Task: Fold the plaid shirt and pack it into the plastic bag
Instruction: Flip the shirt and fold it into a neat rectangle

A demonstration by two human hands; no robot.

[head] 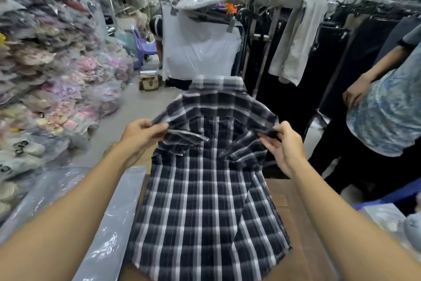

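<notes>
The plaid shirt (205,180) is spread back-up on the table (303,223), collar at the far end, so its sleeves can be folded inward. Each sleeve is pinched by the left hand (139,135) and right hand (284,144). The plastic bag (109,235) is kept flat just left, ready for packing.

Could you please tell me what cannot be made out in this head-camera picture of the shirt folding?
- Plaid shirt: its underside is hidden by its own cloth; the collar end is blurred.
- Left hand and right hand: fingertips hidden by the sleeve folds they pinch.
- Plastic bag: lower end cut off by the bottom edge; its opening cannot be told.
- Bagged clothes at left: blurred.
</notes>
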